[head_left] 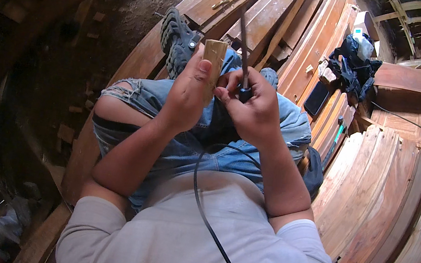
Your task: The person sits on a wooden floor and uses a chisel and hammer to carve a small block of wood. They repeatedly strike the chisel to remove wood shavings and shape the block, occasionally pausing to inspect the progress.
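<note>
My left hand is closed around a short, pale wooden block, the thumb lying along its side. The block stands roughly upright, and its lower part is partly hidden by the hand. In my right hand is a long, thin, dark tool with a dark handle; it may be a file, but its exact kind cannot be made out. Its narrow shaft points up and away from me. The right fingertips are close to the block; whether they touch it I cannot tell. Both hands are above my lap.
I sit on stacked brown boards. A phone and a black bag lie to the right, with a thin green item nearer. Pale planks fill the right side. A black cable crosses my shirt. Dirt floor lies left.
</note>
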Motion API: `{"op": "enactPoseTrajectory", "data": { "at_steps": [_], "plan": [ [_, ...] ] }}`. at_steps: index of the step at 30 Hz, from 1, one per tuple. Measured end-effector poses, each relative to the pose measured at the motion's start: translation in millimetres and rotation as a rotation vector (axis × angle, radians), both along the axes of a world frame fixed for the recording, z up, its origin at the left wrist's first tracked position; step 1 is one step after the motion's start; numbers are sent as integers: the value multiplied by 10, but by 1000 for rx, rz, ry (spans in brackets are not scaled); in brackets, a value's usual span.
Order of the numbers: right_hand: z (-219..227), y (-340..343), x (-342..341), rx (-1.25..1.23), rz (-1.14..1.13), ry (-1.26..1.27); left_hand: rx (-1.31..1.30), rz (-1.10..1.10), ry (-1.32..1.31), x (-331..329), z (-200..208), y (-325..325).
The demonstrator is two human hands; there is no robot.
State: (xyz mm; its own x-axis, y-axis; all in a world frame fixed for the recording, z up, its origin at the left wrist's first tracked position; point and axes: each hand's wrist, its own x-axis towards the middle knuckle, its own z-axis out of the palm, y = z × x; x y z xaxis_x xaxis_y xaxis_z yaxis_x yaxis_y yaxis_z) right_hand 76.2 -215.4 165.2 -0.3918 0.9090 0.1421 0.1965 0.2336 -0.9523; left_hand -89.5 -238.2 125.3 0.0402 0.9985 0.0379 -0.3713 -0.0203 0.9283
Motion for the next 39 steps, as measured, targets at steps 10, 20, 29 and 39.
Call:
{"op": "enactPoseTrajectory", "data": {
  "at_steps": [10,20,29,39],
  "plan": [
    [242,267,480,414,-252,-263,-248,-249,-238,-335,170,76],
    [198,-51,115,190,-128,-100,-453,-239,-536,-99,205,41],
    [126,-29,130,200,-168,-161,-464,-139,-310,5,167,-15],
    [255,358,525,278,-394,-274,-475,-343,-589,-67,157,33]
  ]
}}
